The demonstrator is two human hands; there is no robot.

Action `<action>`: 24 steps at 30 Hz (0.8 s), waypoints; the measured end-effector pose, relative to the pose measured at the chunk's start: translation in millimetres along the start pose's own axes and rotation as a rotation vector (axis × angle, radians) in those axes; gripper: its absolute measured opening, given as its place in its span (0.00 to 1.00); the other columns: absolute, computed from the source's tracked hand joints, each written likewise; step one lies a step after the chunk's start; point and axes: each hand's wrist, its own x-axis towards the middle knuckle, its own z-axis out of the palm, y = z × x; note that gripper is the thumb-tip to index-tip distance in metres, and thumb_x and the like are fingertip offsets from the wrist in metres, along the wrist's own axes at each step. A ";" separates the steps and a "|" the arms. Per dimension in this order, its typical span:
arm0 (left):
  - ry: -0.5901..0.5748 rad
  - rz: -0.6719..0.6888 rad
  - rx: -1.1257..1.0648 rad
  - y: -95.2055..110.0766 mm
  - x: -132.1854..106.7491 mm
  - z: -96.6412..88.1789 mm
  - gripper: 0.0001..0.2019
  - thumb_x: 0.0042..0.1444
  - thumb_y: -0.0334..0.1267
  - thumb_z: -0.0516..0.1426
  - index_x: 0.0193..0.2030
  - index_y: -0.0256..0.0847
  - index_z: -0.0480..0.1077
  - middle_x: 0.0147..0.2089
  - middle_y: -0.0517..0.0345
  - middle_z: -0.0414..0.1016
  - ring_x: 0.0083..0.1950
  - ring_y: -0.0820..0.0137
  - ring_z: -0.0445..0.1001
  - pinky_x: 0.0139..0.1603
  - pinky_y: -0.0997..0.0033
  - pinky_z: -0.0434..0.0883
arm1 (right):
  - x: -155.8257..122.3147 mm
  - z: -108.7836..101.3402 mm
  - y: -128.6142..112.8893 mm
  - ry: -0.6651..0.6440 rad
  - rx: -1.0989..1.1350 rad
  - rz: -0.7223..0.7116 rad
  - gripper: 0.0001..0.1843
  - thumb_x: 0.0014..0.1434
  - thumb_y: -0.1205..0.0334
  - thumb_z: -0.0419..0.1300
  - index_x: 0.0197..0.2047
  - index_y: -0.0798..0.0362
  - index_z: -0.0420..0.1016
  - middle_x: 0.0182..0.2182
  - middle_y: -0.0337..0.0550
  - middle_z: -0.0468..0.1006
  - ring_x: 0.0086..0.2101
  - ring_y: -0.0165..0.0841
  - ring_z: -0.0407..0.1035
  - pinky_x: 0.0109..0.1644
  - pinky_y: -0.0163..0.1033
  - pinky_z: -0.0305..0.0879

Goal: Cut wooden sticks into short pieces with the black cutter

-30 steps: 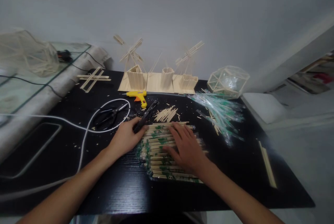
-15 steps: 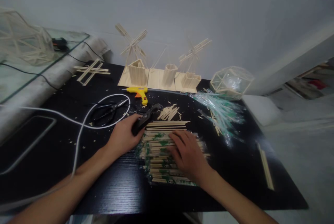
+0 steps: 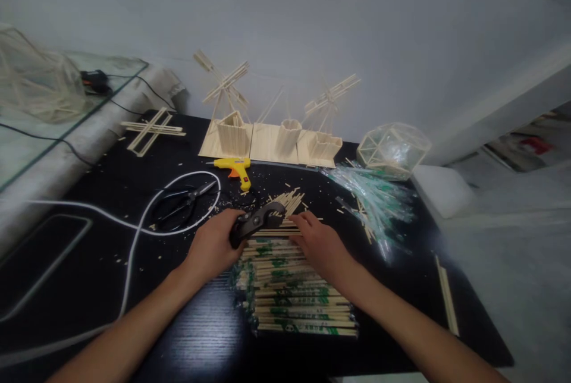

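Observation:
My left hand (image 3: 217, 243) is closed around black cutters (image 3: 256, 225), whose curved head points right, over the loose wooden chopsticks. My right hand (image 3: 323, 249) has its fingers bent and pressed together at the right part of the loose chopsticks (image 3: 279, 232), just right of the cutters' head. The exact grip of the fingertips is partly hidden. Nearer to me lies a row of chopsticks in clear wrappers with green print (image 3: 303, 308). Behind the cutters is a heap of short cut stick pieces (image 3: 289, 200).
A yellow glue gun (image 3: 236, 170) lies before stick-built windmill models (image 3: 234, 136). Scissors (image 3: 190, 197) rest inside a white cable loop (image 3: 154, 192). Empty wrappers (image 3: 370, 192), a polyhedral stick frame (image 3: 395, 151) and stray chopsticks (image 3: 447, 297) are on the right; a stick cross (image 3: 154, 129) lies left.
My right hand has moved from the wrapped chopsticks forward to the loose ones. The cutters have turned, their head now lower and over the loose sticks. The view has shifted slightly.

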 end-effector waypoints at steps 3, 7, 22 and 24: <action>0.023 -0.007 -0.009 -3.2 2.5 2.0 0.18 0.52 0.36 0.58 0.51 0.42 0.72 0.45 0.52 0.81 0.44 0.58 0.80 0.45 0.62 0.74 | 11.1 -12.9 -3.1 -0.107 -0.053 0.012 0.13 0.68 0.64 0.61 0.55 0.53 0.73 0.52 0.51 0.75 0.42 0.38 0.78 0.42 0.40 0.74; 0.063 0.006 -0.070 -6.3 4.3 1.7 0.18 0.53 0.35 0.58 0.52 0.42 0.71 0.45 0.51 0.80 0.44 0.60 0.79 0.45 0.63 0.74 | 21.2 -20.6 -1.9 -0.154 -0.068 -0.094 0.07 0.66 0.66 0.63 0.48 0.54 0.74 0.48 0.51 0.77 0.50 0.42 0.72 0.48 0.42 0.73; 0.102 0.049 -0.165 -14.9 5.4 -2.9 0.16 0.54 0.32 0.57 0.51 0.42 0.71 0.44 0.51 0.80 0.43 0.61 0.80 0.44 0.63 0.76 | 39.2 -15.1 0.5 -0.228 -0.109 -0.153 0.11 0.62 0.73 0.61 0.48 0.55 0.74 0.43 0.50 0.79 0.47 0.42 0.74 0.45 0.40 0.69; 0.097 0.049 -0.167 -15.0 5.6 -2.8 0.16 0.54 0.32 0.57 0.51 0.42 0.70 0.44 0.51 0.80 0.43 0.62 0.80 0.44 0.63 0.76 | 38.0 -13.7 -1.8 -0.242 -0.115 -0.164 0.15 0.59 0.77 0.59 0.48 0.55 0.73 0.42 0.49 0.79 0.44 0.40 0.75 0.43 0.39 0.68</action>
